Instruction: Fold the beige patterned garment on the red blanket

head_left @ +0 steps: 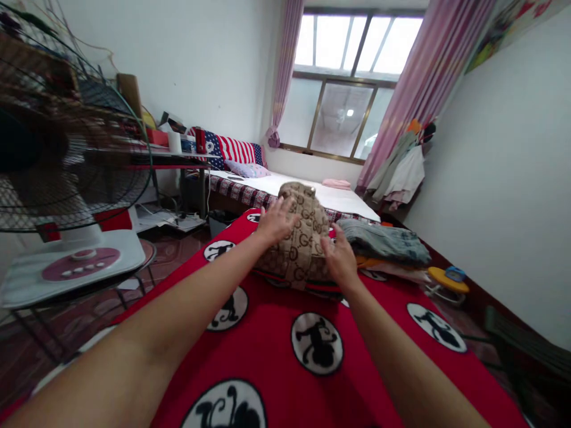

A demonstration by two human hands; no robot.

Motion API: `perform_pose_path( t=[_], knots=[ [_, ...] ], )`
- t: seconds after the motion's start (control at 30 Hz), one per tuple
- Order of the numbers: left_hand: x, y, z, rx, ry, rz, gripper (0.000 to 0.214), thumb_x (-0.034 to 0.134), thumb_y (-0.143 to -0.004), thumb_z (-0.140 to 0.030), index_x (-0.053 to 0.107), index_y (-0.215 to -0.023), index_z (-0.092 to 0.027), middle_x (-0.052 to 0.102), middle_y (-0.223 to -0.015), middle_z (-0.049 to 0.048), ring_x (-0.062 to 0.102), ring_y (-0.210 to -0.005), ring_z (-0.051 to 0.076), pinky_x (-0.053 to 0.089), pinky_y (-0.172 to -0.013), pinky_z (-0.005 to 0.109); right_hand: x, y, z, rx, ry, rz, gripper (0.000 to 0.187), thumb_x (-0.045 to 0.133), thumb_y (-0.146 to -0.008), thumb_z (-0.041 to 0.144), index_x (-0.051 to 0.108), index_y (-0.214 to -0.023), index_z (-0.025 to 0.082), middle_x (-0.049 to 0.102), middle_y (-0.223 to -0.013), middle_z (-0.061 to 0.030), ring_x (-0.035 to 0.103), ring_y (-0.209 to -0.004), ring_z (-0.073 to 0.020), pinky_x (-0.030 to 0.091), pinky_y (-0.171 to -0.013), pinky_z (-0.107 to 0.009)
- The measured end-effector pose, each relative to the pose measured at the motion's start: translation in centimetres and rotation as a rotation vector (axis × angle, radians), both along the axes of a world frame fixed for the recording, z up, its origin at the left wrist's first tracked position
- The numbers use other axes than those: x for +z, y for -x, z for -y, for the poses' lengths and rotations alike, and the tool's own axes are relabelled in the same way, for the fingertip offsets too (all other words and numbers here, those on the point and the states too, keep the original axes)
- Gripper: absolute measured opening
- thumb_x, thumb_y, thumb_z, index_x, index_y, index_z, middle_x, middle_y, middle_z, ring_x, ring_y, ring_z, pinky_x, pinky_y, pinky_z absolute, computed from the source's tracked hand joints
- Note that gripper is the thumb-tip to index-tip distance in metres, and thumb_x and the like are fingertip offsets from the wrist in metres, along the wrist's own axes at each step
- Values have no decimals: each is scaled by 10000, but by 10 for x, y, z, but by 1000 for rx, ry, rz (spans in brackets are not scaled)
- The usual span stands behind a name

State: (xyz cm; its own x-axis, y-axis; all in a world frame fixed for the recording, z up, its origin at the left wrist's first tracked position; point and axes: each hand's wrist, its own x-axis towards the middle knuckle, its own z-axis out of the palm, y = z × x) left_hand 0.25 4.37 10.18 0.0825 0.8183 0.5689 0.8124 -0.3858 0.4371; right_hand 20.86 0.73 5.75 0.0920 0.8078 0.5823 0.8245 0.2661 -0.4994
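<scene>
A tan monogram-patterned cloth, folded into a bundle, lies on a red blanket printed with black-and-white round figures. My left hand rests flat on the bundle's left top side, fingers spread. My right hand presses against its right front edge, fingers together on the fabric. Under the bundle a striped dark and red layer shows at the edge.
A pile of folded clothes, grey on top, sits just right of the bundle. A standing fan is close on the left. A bed stands behind, below the window. A yellow toy lies on the floor at right.
</scene>
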Motion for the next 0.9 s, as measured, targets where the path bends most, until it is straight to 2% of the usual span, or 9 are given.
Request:
perform_pose_path(
  t=[0.03, 0.1, 0.17, 0.2, 0.33, 0.43, 0.6, 0.77, 0.9],
  knots=[
    [-27, -8, -1, -19, 57, -148, 593, 446, -909, -522, 413, -1443, -268, 294, -1564, 95, 184, -1456, 325, 97, -1143, 608, -22, 6, 4, 16, 46, 125, 532, 467, -903, 481, 451, -1393, 273, 415, -1494, -111, 352, -1378, -328, 290, -1077, -580],
    [-78, -19, -2, -7, 195, -305, 572, 348, -934, -563, 444, -1425, -286, 337, -1545, 84, 202, -1455, 311, 76, -1149, 595, -68, 15, 11, -2, 143, 262, 485, 467, -909, 482, 501, -1354, 294, 431, -1485, -111, 327, -1392, -340, 233, -1075, -638],
    [-112, -23, -3, 7, 288, -335, 604, 267, -942, -595, 396, -1454, -302, 310, -1558, 81, 223, -1447, 318, 117, -1142, 594, -102, 18, 16, -45, 149, 287, 492, 390, -943, 489, 468, -1385, 288, 412, -1497, -119, 309, -1405, -325, 227, -1068, -648],
    [-120, -23, -4, 9, 314, -337, 615, 243, -942, -606, 368, -1468, -311, 291, -1565, 78, 225, -1446, 320, 134, -1138, 594, -112, 18, 16, -59, 137, 279, 505, 367, -948, 499, 457, -1394, 279, 401, -1503, -126, 305, -1408, -321, 238, -1065, -640],
    [-121, -20, -9, 4, 320, -337, 625, 229, -940, -619, 325, -1484, -327, 264, -1576, 67, 219, -1449, 316, 148, -1135, 591, -115, 7, 11, -129, 38, 125, 554, 369, -932, 521, 508, -1337, 171, 379, -1498, -180, 315, -1392, -332, 301, -1075, -532],
    [-118, -20, -6, 17, 272, -319, 608, 233, -952, -594, 345, -1479, -313, 289, -1568, 65, 236, -1444, 309, 141, -1146, 573, -107, -3, 8, -212, -11, -85, 554, 375, -922, 455, 482, -1328, 94, 500, -1381, -208, 452, -1277, -322, 346, -1057, -455],
    [-125, -22, 6, 44, 160, -273, 576, 272, -962, -552, 403, -1455, -286, 337, -1548, 62, 260, -1437, 286, 143, -1167, 517, -97, -18, -2, -238, 98, -246, 523, 445, -871, 410, 529, -1273, 86, 623, -1209, -205, 579, -1107, -312, 411, -988, -419],
    [-124, -22, 11, 45, 148, -236, 543, 324, -960, -522, 449, -1427, -275, 392, -1518, 65, 295, -1422, 278, 179, -1167, 495, -70, -30, -44, -204, 240, -319, 331, 525, -829, 354, 681, -1039, 152, 689, -1080, -180, 605, -1096, -329, 416, -976, -454],
    [-128, -22, 8, 35, 97, -207, 520, 349, -957, -513, 474, -1407, -284, 421, -1499, 58, 313, -1413, 281, 196, -1164, 502, -55, -28, -87, -157, 233, -445, 336, 572, -769, 263, 677, -1048, 107, 699, -1053, -187, 634, -1052, -309, 455, -934, -441]
  ],
)
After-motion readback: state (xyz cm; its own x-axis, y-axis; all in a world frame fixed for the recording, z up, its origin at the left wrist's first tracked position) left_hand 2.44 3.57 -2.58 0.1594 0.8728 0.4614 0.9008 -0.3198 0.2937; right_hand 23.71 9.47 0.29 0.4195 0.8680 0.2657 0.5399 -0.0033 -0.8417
